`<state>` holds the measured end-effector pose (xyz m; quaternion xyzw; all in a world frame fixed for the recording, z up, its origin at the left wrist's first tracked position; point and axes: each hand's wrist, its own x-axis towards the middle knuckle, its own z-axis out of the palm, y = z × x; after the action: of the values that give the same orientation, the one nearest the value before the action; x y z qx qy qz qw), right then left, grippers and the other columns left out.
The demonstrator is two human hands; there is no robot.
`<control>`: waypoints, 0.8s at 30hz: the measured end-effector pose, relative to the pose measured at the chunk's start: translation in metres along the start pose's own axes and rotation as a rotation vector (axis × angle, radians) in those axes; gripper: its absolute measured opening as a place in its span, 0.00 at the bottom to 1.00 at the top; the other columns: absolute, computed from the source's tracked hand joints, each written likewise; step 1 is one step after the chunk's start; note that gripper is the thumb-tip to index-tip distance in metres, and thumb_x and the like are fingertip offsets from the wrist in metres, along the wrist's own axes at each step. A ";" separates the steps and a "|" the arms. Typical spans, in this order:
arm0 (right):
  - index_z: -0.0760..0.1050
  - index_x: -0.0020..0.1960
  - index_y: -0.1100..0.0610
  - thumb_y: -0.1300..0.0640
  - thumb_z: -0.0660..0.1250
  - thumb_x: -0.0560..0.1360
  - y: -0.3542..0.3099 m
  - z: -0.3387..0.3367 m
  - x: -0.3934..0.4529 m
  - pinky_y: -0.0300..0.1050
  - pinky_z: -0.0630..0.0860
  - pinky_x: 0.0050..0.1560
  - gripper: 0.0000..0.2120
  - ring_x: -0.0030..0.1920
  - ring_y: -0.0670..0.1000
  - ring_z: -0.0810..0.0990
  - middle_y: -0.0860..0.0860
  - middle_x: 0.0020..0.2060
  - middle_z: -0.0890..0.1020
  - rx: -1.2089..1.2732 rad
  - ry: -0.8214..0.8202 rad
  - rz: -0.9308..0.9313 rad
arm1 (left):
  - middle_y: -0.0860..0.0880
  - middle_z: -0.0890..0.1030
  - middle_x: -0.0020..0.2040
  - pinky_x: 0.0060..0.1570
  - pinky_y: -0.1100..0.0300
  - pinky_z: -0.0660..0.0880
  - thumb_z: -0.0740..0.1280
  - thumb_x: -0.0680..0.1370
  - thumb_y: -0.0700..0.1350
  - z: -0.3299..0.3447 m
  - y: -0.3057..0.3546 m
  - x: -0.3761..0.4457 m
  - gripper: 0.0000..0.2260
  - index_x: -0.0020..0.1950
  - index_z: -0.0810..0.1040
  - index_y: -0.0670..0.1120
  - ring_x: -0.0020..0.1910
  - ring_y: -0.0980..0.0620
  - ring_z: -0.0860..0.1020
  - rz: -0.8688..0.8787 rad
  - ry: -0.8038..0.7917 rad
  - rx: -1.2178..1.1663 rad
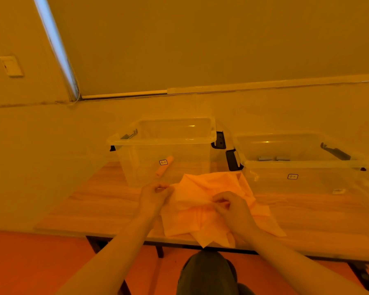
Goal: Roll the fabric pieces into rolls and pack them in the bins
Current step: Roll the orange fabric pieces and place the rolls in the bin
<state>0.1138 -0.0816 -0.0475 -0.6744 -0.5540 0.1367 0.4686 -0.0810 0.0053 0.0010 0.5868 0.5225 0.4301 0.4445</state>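
An orange fabric piece [202, 209] lies crumpled on the wooden table [98, 201], one corner hanging over the front edge. My left hand [153, 195] pinches its left edge. My right hand [230, 206] pinches a fold near its middle. Behind the fabric stand two clear plastic bins. The left bin [164, 139] holds one orange fabric roll [164, 163]. The right bin [303, 165] holds grey-blue rolls [274, 159] at its far side.
Black latch handles [219, 141] stick out between the two bins. A pale wall runs close behind them. The table's front edge is just below my hands, and my knee [207, 271] shows under it above an orange floor.
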 end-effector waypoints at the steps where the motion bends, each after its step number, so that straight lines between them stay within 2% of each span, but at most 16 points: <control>1: 0.77 0.47 0.51 0.59 0.68 0.74 -0.001 -0.002 0.001 0.34 0.71 0.47 0.04 0.47 0.42 0.75 0.44 0.46 0.78 0.014 0.005 -0.001 | 0.45 0.80 0.45 0.33 0.61 0.71 0.72 0.74 0.42 0.000 0.001 -0.001 0.02 0.44 0.80 0.47 0.37 0.52 0.75 0.014 0.010 -0.019; 4: 0.78 0.48 0.52 0.59 0.67 0.75 -0.001 -0.005 0.004 0.30 0.70 0.45 0.04 0.46 0.38 0.75 0.43 0.44 0.79 0.067 0.021 -0.015 | 0.46 0.79 0.46 0.34 0.61 0.71 0.72 0.74 0.42 0.000 0.003 -0.001 0.04 0.42 0.78 0.49 0.40 0.52 0.76 0.048 0.031 -0.031; 8: 0.78 0.48 0.53 0.58 0.67 0.75 -0.003 -0.007 0.006 0.31 0.72 0.43 0.02 0.46 0.40 0.78 0.42 0.43 0.80 0.178 0.090 0.004 | 0.44 0.81 0.47 0.43 0.54 0.77 0.71 0.74 0.39 0.002 0.009 -0.005 0.05 0.47 0.79 0.44 0.42 0.51 0.78 0.077 0.052 -0.050; 12: 0.78 0.47 0.53 0.59 0.69 0.74 -0.009 -0.013 0.006 0.30 0.74 0.40 0.02 0.43 0.39 0.79 0.43 0.42 0.81 0.242 0.132 0.013 | 0.46 0.80 0.46 0.42 0.58 0.77 0.71 0.73 0.36 0.003 0.017 -0.009 0.09 0.51 0.78 0.43 0.40 0.56 0.76 0.104 0.070 -0.080; 15: 0.78 0.47 0.52 0.60 0.69 0.74 -0.015 -0.019 0.007 0.34 0.76 0.41 0.04 0.44 0.42 0.79 0.43 0.42 0.80 0.270 0.152 0.015 | 0.49 0.79 0.51 0.44 0.59 0.77 0.71 0.73 0.37 0.002 0.020 -0.010 0.10 0.52 0.78 0.46 0.46 0.53 0.77 0.127 0.073 -0.038; 19: 0.77 0.48 0.52 0.62 0.70 0.73 -0.027 -0.028 0.010 0.39 0.80 0.40 0.07 0.46 0.45 0.80 0.46 0.44 0.80 0.382 0.180 0.061 | 0.53 0.77 0.52 0.48 0.60 0.73 0.71 0.73 0.38 0.000 0.029 -0.013 0.13 0.56 0.78 0.47 0.52 0.55 0.74 0.210 0.113 0.018; 22: 0.77 0.50 0.56 0.63 0.70 0.73 -0.041 -0.038 0.016 0.34 0.79 0.37 0.08 0.45 0.46 0.81 0.49 0.44 0.81 0.465 0.187 0.069 | 0.51 0.81 0.51 0.49 0.59 0.76 0.72 0.72 0.37 -0.004 0.039 -0.011 0.13 0.53 0.78 0.49 0.50 0.55 0.79 0.228 0.099 -0.055; 24: 0.77 0.52 0.59 0.64 0.69 0.73 -0.051 -0.047 0.023 0.34 0.79 0.38 0.09 0.45 0.48 0.81 0.52 0.44 0.81 0.516 0.191 0.069 | 0.51 0.82 0.49 0.45 0.63 0.76 0.72 0.72 0.37 -0.007 0.049 -0.010 0.12 0.53 0.77 0.50 0.49 0.56 0.79 0.254 0.071 -0.060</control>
<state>0.1232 -0.0864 0.0251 -0.5612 -0.4308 0.2251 0.6699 -0.0779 -0.0067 0.0498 0.6192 0.4463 0.5189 0.3849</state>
